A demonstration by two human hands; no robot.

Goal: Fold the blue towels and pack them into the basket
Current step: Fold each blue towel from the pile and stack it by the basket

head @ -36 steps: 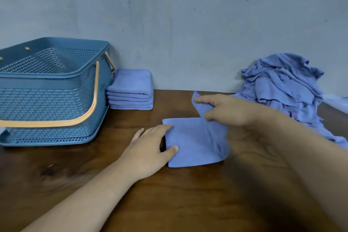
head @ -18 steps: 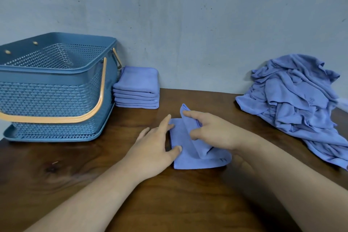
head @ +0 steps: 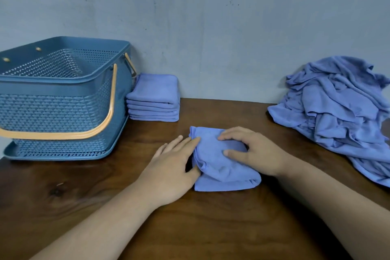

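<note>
A blue towel (head: 219, 167) lies folded small on the wooden table (head: 211, 228) in front of me. My left hand (head: 175, 162) rests flat against its left edge, fingers straight and thumb at the fold. My right hand (head: 251, 152) presses on the towel's top from the right, fingers spread. A stack of folded blue towels (head: 155, 98) stands against the wall beside the blue basket (head: 59, 99), which has orange handles and looks empty. A heap of unfolded blue towels (head: 341, 112) lies at the right.
A grey wall (head: 211, 27) closes the back of the table. The basket fills the left end and the heap spills toward the right edge. Bare wood shows between the folded stack and the heap.
My right hand has laid the lifted flap down leftward over the towel and now presses it flat. My left hand stayed at the left edge. The view shifted slightly.
</note>
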